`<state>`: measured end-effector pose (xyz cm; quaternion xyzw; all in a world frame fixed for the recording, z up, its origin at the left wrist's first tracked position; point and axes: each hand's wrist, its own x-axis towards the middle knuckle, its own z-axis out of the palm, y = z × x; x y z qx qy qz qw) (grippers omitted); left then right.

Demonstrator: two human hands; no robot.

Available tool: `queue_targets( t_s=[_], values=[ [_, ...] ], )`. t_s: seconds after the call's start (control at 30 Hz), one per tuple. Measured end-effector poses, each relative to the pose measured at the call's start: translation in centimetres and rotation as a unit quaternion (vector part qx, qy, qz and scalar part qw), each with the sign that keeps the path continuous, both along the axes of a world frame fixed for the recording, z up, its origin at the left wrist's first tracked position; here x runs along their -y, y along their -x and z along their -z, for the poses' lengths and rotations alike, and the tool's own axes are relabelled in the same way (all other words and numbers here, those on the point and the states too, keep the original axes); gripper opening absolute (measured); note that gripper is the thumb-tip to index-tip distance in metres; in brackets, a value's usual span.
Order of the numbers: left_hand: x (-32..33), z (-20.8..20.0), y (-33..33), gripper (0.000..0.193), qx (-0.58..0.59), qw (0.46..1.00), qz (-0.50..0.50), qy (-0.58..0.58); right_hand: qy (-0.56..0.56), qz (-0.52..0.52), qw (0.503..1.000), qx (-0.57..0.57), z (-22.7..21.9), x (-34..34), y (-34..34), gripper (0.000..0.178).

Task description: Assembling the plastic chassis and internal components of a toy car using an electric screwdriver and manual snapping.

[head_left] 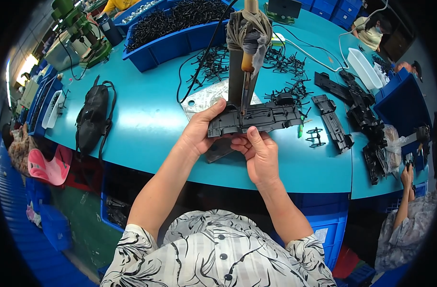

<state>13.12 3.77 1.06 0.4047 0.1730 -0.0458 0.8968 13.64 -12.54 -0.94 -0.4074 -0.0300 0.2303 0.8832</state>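
Note:
A long black plastic chassis piece (276,117) is held level between both hands in front of me. My left hand (201,125) grips its left end, thumb on top. My right hand (259,150) pinches the near edge from below, its thumb against the side. From above, a soldering-iron-like tool (247,64), wrapped in cloth and fixed to an upright post (235,76), points its metal tip down onto the chassis piece. Whether the tip touches the plastic I cannot tell. Under the piece is a metal plate (199,99), partly hidden.
Small black plastic parts (290,93) lie scattered behind the post, with more chassis pieces (331,122) to the right. A blue bin of black parts (180,45) stands at the back. A black bag (91,117) and a green press (82,33) are left. Co-workers sit around.

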Motion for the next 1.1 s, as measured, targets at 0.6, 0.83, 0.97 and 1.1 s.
queue_targets(
  t_s=[0.6,0.83,0.97,1.1],
  values=[
    [0.21,-0.39,0.06,0.04,-0.011,1.0,-0.011,-0.013,-0.001,0.003,1.0,0.014,0.0,-0.24,-0.06,0.027],
    [0.16,-0.27,-0.08,0.039,-0.005,1.0,-0.008,-0.006,0.0,0.005,1.0,0.016,-0.03,-0.28,-0.1,0.026],
    [0.29,-0.54,-0.08,0.039,-0.013,1.0,-0.008,-0.009,0.0,0.008,1.0,0.017,-0.02,-0.33,-0.12,0.026],
    [0.4,-0.58,-0.07,0.039,-0.015,1.0,-0.017,-0.011,-0.003,0.007,1.0,0.014,-0.06,-0.33,-0.12,0.026]
  ],
)
